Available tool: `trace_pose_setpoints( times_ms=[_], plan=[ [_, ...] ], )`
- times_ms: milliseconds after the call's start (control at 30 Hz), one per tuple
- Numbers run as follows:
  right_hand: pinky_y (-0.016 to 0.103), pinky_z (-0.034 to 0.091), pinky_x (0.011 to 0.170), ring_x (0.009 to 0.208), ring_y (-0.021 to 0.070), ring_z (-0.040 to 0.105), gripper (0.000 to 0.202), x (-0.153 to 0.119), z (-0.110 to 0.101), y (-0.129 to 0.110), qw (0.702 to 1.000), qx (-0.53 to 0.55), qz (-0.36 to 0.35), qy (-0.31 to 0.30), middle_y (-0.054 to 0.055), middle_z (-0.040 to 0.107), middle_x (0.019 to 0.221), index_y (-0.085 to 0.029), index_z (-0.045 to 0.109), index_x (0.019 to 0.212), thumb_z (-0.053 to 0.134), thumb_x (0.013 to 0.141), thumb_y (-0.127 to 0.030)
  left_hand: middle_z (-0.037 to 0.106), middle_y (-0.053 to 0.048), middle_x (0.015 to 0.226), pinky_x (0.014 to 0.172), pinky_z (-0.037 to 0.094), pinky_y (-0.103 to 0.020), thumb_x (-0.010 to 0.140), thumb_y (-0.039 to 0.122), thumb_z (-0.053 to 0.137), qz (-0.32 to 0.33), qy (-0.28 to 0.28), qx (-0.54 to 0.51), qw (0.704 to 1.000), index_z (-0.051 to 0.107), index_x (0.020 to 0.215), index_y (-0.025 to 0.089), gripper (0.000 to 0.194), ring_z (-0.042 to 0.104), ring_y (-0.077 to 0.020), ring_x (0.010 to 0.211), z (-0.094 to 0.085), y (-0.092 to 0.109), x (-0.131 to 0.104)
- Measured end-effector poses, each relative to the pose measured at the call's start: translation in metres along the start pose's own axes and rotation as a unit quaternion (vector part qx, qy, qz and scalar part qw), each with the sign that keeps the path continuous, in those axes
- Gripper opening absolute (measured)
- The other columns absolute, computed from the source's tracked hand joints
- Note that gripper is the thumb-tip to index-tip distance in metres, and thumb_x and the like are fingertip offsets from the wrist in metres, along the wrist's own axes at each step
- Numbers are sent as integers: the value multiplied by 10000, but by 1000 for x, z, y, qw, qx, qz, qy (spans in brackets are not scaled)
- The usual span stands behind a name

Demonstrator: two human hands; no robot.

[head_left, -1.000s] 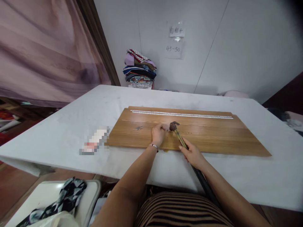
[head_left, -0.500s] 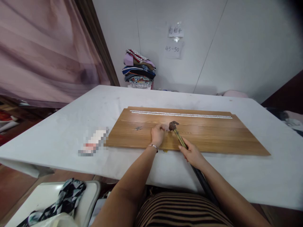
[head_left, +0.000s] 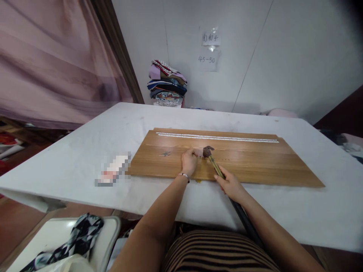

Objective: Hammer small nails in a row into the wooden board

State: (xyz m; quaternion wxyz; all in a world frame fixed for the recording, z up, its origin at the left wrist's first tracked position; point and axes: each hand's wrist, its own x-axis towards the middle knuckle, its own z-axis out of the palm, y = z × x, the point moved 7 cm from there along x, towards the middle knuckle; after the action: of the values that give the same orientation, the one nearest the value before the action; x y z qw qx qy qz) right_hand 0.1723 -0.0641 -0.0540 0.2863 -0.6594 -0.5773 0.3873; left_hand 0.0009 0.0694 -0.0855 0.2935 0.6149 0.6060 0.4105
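Note:
A wooden board (head_left: pixel 255 166) lies on the white table, with two white strips (head_left: pixel 215 137) along its far edge. My right hand (head_left: pixel 230 183) is wrapped round the handle of a hammer (head_left: pixel 214 164), whose rusty head is low over the board's middle. Just left of the head, my left hand (head_left: pixel 189 160) rests on the board with its fingers pinched together; what they hold is too small to make out. A small pile of nails (head_left: pixel 165 154) lies on the board's left part. Several small dark dots (head_left: pixel 225 159) run in a row right of the hammer head.
A blurred-out flat object (head_left: pixel 113 170) lies on the white table (head_left: pixel 85 151) left of the board. Folded cloths (head_left: pixel 167 83) are stacked beyond the far edge by the wall. At the lower left stands a white chair (head_left: pixel 110 226) with patterned cloth on it.

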Motion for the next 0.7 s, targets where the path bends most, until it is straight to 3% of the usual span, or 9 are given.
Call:
trace_pose_setpoints(
  times_ms=[100, 267, 500, 700],
  plan=[
    [256, 435, 499, 493, 158, 527, 635, 0, 0, 0, 1000, 13, 3, -1, 6, 599, 603, -159, 482, 1453, 498, 870, -411, 665, -3, 689, 724, 431, -239, 689, 46, 456, 2, 0, 4, 1000, 610, 633, 196, 222, 598, -137, 708, 1, -2, 0],
    [246, 424, 495, 446, 124, 470, 652, 0, 2, 1, 1000, 20, 10, -15, -22, 575, 605, -163, 419, 1490, 476, 883, -392, 655, 5, 672, 701, 421, -234, 677, 39, 447, 1, -1, 1, 1000, 594, 621, 199, 225, 587, -133, 690, 0, 0, 0],
    [257, 451, 522, 537, 167, 557, 635, 0, -1, -2, 1000, 8, 0, -3, 18, 623, 634, -153, 466, 1462, 483, 874, -390, 659, 0, 678, 711, 427, -236, 684, 34, 449, -5, -4, 10, 1000, 593, 620, 196, 227, 594, -134, 704, -3, 3, -2],
    [243, 408, 478, 433, 122, 444, 651, -1, 1, -1, 1000, 22, 11, -19, -35, 535, 560, -152, 420, 1488, 481, 884, -387, 664, 5, 682, 724, 435, -233, 685, 33, 451, -3, -4, 4, 1000, 596, 619, 194, 227, 597, -129, 703, -1, 1, -1]
  ],
)
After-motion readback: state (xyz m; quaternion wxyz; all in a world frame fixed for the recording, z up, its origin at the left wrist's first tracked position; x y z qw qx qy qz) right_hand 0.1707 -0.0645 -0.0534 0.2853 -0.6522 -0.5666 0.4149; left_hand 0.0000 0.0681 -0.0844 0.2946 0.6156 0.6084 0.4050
